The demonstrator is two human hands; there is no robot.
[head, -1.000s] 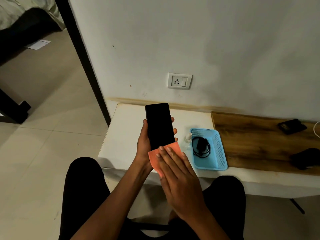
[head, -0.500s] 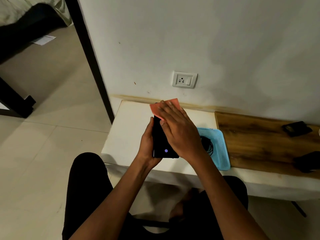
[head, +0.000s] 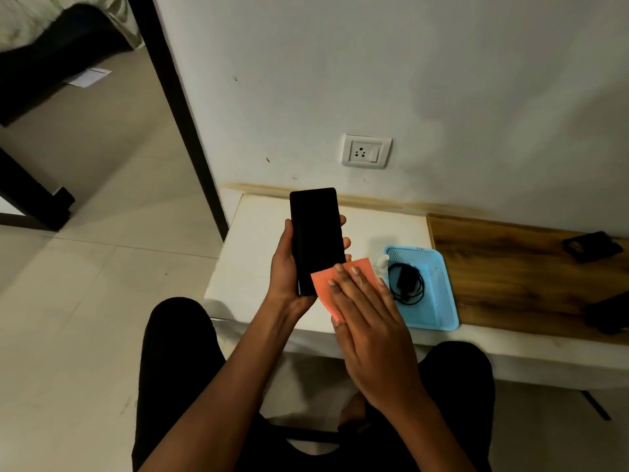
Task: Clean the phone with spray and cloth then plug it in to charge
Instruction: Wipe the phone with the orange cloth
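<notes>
At centre frame, a person's right hand (head: 369, 330), fingers flat, presses a salmon-pink cloth (head: 335, 284) against the lower end of a black slab phone (head: 316, 238), gripped upright by the left hand (head: 287, 270). Right of them, a light-blue plastic basket (head: 439, 311) holds a coiled black charger (head: 406, 282); a white wall socket (head: 366, 151) sits above.

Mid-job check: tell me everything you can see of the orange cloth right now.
The orange cloth is a small, thin, flat piece, plain salmon-orange with no print visible. It lies over the lower end of the dark phone, its corner overhanging the phone's right side. The right hand presses it down with straight fingers and hides its near part. The left hand grips the phone, held tilted above the white tabletop. Whether the cloth is damp cannot be told.
</notes>
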